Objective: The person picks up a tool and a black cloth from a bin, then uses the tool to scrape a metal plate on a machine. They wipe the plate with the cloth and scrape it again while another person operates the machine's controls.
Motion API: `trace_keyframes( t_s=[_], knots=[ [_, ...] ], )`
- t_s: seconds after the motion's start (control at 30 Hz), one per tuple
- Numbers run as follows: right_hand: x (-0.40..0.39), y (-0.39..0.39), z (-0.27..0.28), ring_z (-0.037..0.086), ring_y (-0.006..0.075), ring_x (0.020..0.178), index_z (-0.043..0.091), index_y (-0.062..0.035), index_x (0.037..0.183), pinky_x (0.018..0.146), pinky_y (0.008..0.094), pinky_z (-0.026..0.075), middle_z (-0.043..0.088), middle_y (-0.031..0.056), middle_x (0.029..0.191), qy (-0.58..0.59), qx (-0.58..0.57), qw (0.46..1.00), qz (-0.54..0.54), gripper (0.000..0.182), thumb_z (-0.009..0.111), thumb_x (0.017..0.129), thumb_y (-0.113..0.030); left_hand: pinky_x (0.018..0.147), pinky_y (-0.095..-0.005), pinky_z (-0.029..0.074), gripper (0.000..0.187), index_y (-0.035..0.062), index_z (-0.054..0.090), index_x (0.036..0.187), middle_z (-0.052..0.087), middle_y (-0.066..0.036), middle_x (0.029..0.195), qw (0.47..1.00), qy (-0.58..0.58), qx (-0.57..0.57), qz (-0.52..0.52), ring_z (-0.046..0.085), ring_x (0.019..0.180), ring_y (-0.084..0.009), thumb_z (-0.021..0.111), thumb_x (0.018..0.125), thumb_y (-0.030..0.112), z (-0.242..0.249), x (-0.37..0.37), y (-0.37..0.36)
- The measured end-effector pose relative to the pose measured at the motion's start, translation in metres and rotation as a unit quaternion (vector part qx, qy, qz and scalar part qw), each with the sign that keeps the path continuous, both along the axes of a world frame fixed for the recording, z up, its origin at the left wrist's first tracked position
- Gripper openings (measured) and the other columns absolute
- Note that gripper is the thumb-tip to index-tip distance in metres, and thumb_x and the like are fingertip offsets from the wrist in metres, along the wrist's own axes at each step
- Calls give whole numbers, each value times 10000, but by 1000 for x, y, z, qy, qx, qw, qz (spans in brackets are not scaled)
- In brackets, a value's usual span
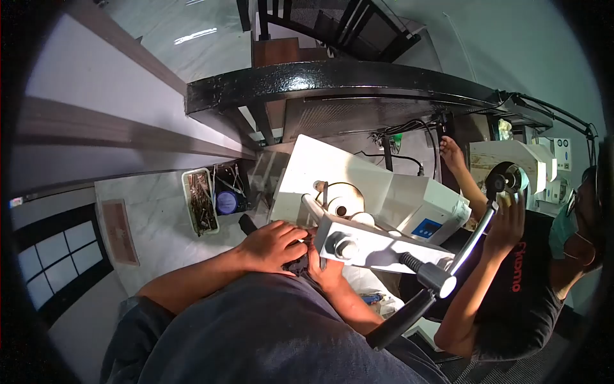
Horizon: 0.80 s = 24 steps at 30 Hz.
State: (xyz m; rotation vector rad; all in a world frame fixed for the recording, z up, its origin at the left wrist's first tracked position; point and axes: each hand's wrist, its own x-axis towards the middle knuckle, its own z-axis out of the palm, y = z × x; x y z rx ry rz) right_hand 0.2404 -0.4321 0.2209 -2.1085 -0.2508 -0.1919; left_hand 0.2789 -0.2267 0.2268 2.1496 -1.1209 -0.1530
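Observation:
A white bench machine [320, 168] with a round spindle part [344, 203] stands just in front of me. Over it reaches a metal arm [384, 246] with a black-handled lever [409, 317]. My left hand [274, 246] is closed, its fingers curled over a small dark object [296, 261] close to my body. Right beside it, my right hand [325, 269] is partly hidden behind the metal arm. Its fingers bend in toward the same dark object, which I cannot make out.
A tray [185, 192] of thin coppery sticks lies to the left, by a dark box with a blue-lidded jar [226, 202]. A black rail [358, 77] runs behind. At right, a masked co-worker's hands [505, 227] are at another white machine [511, 157].

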Motion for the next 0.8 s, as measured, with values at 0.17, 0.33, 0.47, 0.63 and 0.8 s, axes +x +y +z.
trace_keyframes(
  t_s=[0.17,0.33,0.47,0.63,0.8],
  knots=[
    [3,-5,2,683,352,956,687,24,1077,865,450,523,716,172,1038,-2,-11,998,66,242,657,838,47,959,-419,507,408,80,627,1065,623,-121,1247,998,-58,-8,24,611,1160,-294,695,778,361,0,1,-4],
    [5,-6,11,681,356,996,672,44,1120,904,455,523,705,196,1104,30,-65,992,105,264,660,856,56,951,-400,509,260,99,642,1046,633,-102,1256,997,-70,-18,36,622,1143,-266,630,820,228,-1,1,-5],
    [-14,-14,-14,634,197,1112,597,-93,1300,835,413,540,640,105,1245,-133,-702,645,271,322,496,1058,-280,956,-394,508,228,101,646,1036,640,-107,1282,996,-78,-11,39,621,1154,-260,618,834,204,-1,0,-5],
    [56,-81,-60,672,299,985,655,17,1088,894,419,526,707,160,1068,-56,-361,903,225,259,652,836,77,974,-388,504,190,103,655,998,641,-109,1346,996,-80,-23,39,628,1176,-262,619,844,209,2,2,-5],
    [429,-269,-65,662,193,815,657,-64,830,770,335,534,725,58,872,173,-301,768,539,279,669,673,166,978,-390,504,193,102,657,996,643,-106,1342,997,-68,-14,39,634,1180,-267,620,843,214,1,0,-4]
  ],
)
